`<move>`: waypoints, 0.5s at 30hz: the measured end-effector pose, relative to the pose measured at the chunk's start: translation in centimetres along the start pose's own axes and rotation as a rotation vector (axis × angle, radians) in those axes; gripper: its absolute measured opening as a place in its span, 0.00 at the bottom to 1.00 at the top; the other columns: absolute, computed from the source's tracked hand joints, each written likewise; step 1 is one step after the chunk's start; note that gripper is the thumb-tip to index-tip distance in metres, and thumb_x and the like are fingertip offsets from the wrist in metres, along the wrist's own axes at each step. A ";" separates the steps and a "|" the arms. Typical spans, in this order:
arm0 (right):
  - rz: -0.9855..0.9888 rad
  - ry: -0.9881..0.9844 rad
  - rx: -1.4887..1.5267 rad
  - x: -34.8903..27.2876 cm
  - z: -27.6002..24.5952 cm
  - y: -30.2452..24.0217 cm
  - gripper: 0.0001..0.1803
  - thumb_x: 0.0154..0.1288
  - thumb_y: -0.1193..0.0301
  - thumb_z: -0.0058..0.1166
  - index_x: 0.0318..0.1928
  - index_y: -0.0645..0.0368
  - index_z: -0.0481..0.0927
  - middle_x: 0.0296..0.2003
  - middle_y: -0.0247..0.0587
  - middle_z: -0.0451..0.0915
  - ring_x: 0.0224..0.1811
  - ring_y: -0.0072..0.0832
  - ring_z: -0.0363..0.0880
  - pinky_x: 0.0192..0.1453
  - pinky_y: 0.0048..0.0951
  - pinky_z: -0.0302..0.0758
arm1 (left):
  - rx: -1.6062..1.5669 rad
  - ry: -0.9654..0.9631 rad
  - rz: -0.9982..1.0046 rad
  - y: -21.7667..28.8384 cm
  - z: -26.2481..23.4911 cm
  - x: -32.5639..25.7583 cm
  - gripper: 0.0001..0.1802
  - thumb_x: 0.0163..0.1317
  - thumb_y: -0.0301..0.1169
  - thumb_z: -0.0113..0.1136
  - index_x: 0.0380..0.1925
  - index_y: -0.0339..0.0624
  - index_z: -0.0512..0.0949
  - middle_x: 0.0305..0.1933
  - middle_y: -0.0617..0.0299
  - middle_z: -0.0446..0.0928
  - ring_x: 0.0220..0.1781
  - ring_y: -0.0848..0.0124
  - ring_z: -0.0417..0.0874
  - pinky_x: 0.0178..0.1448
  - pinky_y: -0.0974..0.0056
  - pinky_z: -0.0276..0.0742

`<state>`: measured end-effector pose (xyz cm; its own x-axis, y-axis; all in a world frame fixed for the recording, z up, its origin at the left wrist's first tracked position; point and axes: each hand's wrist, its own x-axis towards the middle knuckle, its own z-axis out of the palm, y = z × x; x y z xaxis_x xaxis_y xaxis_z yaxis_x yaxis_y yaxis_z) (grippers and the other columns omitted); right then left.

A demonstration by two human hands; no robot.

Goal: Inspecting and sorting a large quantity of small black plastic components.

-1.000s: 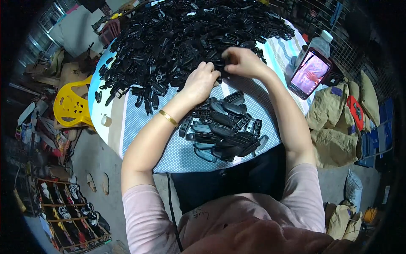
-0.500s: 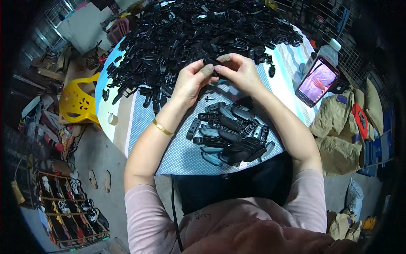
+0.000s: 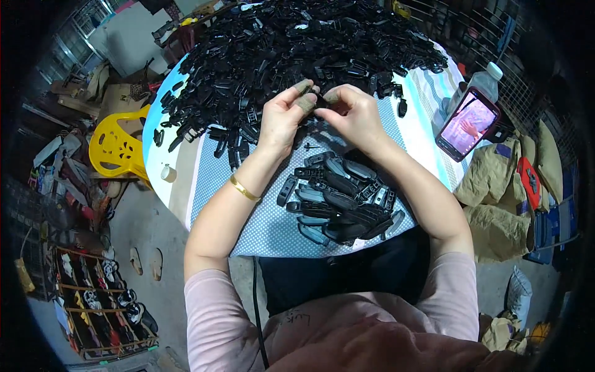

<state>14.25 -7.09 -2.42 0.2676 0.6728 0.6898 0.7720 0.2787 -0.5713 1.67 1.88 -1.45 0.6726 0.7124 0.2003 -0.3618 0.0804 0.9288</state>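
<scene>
The left hand (image 3: 277,127) and right hand (image 3: 361,118) meet fingertip to fingertip, both closed in a small pinch. Left of the grip, the left thumb (image 3: 305,103) and left index finger (image 3: 296,92) point inward, their ends greyish-brown. Right of it, the right index finger (image 3: 336,94) arches over while the right thumb (image 3: 333,118) lies lower, its tip towards the grip. The remaining fingers are mostly hidden. The left forearm (image 3: 228,201) slopes down and leftward from the grip, the right forearm (image 3: 423,183) down and rightward, both elbows bent and spread wide below.
</scene>
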 end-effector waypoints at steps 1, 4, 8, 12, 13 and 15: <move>0.000 -0.001 0.003 -0.1 0.3 0.1 0.14 0.47 0.73 0.65 0.34 0.64 0.76 0.26 0.34 0.76 0.28 0.16 0.75 0.31 0.17 0.73 | 0.007 -0.001 0.025 -0.1 0.0 -0.1 0.17 0.57 0.23 0.56 0.49 0.34 0.73 0.43 0.60 0.77 0.42 0.76 0.77 0.48 0.73 0.73; 0.277 -0.047 0.184 -0.1 0.6 0.1 0.15 0.49 0.69 0.65 0.35 0.63 0.76 0.26 0.30 0.75 0.25 0.13 0.69 0.30 0.17 0.71 | 0.050 -0.066 0.032 0.7 -0.4 0.0 0.15 0.59 0.24 0.54 0.47 0.33 0.73 0.43 0.58 0.77 0.44 0.74 0.77 0.50 0.72 0.72; 0.327 -0.267 0.304 0.1 -0.2 0.1 0.20 0.51 0.60 0.62 0.29 0.67 0.76 0.17 0.35 0.72 0.20 0.18 0.64 0.23 0.23 0.62 | 0.086 -0.174 0.074 1.3 -0.2 -0.1 0.13 0.60 0.23 0.52 0.45 0.32 0.75 0.40 0.58 0.78 0.42 0.73 0.77 0.49 0.71 0.72; 0.221 -0.227 0.188 -0.1 -0.2 -1.1 0.13 0.53 0.67 0.61 0.30 0.67 0.77 0.20 0.27 0.72 0.25 0.11 0.65 0.27 0.19 0.64 | 0.124 -0.201 0.116 2.2 -0.3 -0.6 0.11 0.59 0.22 0.51 0.42 0.32 0.76 0.38 0.58 0.79 0.40 0.74 0.78 0.48 0.71 0.73; 0.221 -0.231 0.190 0.2 -0.5 -1.3 0.13 0.53 0.67 0.61 0.30 0.67 0.77 0.20 0.27 0.72 0.25 0.11 0.65 0.27 0.19 0.64 | 0.124 -0.197 0.114 2.7 -0.3 -0.7 0.11 0.59 0.22 0.51 0.42 0.32 0.76 0.38 0.58 0.79 0.40 0.74 0.78 0.48 0.71 0.73; 0.103 -0.379 0.170 1.1 -1.4 -0.9 0.13 0.52 0.68 0.62 0.32 0.66 0.78 0.22 0.31 0.74 0.25 0.13 0.67 0.27 0.20 0.65 | 0.325 -0.230 0.104 3.9 -0.1 -0.8 0.13 0.60 0.25 0.52 0.44 0.33 0.75 0.39 0.59 0.78 0.42 0.73 0.78 0.50 0.69 0.72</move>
<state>14.63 -7.56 -0.55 0.0828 0.8985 0.4312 0.6376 0.2847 -0.7158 -0.39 1.68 2.01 0.7833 0.5279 0.3282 -0.2370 -0.2345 0.9428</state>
